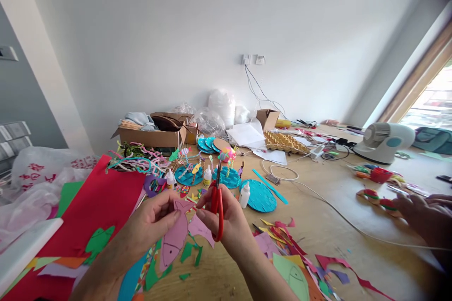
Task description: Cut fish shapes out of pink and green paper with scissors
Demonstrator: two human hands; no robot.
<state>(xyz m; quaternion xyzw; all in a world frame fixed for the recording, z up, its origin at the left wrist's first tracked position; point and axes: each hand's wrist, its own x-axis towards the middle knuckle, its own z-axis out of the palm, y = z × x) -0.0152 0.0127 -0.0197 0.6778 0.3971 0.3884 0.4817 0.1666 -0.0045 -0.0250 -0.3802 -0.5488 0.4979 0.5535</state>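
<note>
My left hand (158, 216) pinches a pink paper fish (174, 240) near its tail, the drawn head pointing down toward me. In my right hand (226, 218) is a pair of scissors (218, 207) with red handles, blades pointing up and away. The thumb and finger of that hand also come close to the fish's tail; whether they touch it I cannot tell. A pink paper scrap (201, 230) lies just behind the fish. Green paper scraps (187, 251) are scattered on the table below. A green paper fish (100, 243) rests on red paper (95, 202) at the left.
Blue discs with small figures (189, 175), a bare blue disc (261, 196) and glue bottles (244, 195) stand beyond my hands. Paper scraps (282, 240) lie at right. A white cable (328, 204) crosses the table. Another person's hand (420, 209) works at the far right.
</note>
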